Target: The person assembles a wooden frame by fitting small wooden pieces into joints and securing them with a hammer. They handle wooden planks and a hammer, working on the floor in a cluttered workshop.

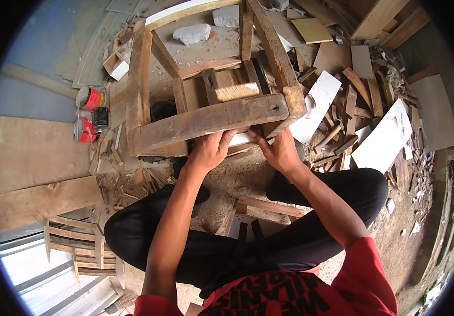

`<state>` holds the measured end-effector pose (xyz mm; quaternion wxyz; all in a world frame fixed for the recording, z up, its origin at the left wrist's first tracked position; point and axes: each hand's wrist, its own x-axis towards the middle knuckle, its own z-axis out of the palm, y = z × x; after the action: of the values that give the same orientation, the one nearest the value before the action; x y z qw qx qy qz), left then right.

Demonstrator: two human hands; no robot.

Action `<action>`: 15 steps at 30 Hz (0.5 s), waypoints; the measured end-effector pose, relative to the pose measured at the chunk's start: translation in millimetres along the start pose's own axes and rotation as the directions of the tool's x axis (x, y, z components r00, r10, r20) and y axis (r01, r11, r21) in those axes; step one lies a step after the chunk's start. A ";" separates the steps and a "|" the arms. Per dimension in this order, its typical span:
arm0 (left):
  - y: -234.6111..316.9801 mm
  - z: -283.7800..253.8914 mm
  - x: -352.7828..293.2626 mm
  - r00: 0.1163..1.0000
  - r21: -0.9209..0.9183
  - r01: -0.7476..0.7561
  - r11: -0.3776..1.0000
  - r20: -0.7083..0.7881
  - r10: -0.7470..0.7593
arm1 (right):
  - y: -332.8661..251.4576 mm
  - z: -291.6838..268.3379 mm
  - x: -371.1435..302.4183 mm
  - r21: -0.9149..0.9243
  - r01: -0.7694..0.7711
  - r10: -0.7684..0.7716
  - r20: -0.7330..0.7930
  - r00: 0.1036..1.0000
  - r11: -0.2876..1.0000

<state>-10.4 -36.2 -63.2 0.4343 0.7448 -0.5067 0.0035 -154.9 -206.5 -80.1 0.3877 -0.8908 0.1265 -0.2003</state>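
In front of me stands a rough wooden frame (211,120), shaped like a stool or small chair, with posts and cross rails. My left hand (211,150) is closed at the underside of its near rail, with the fingers mostly hidden. Close to the near right corner my right hand (281,152) grips the frame in the same way, thumb pointing inward. Between the two thumbs shows a white strip (241,139), partly covered by the rail. Just behind the near rail is a pale, bristly block like a brush head (237,92); I cannot see a handle.
Red and black cans (91,113) stand at the left. Wood scraps and white boards (379,137) are heaped at the right. Stone blocks (191,34) lie beyond the frame. A small wooden piece (269,205) sits between my legs, and slatted wood (82,242) lies lower left.
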 end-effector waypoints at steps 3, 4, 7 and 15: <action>3.6 -4.8 1.8 0.997 -0.001 0.037 0.999 0.074 -0.037 | 2.6 -0.3 0.7 0.021 0.006 -0.006 0.004 1.000 1.000; 4.1 -6.2 3.1 0.994 0.003 0.049 0.999 0.093 -0.049 | 3.6 -0.7 2.1 0.044 0.017 -0.017 0.003 1.000 0.999; 2.4 -7.5 5.5 0.979 -0.039 0.126 0.991 0.166 -0.118 | 12.6 1.2 5.7 0.092 0.025 -0.025 0.003 1.000 0.995; 2.9 -4.2 7.4 0.997 -0.074 0.059 0.996 0.061 -0.055 | -11.0 -8.4 14.2 0.376 -0.101 0.109 -0.002 0.994 0.921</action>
<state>-7.2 -39.3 -55.4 0.4469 0.7418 -0.4975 -0.0498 -145.3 -209.9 -63.1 0.5596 -0.7898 0.1378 -0.2100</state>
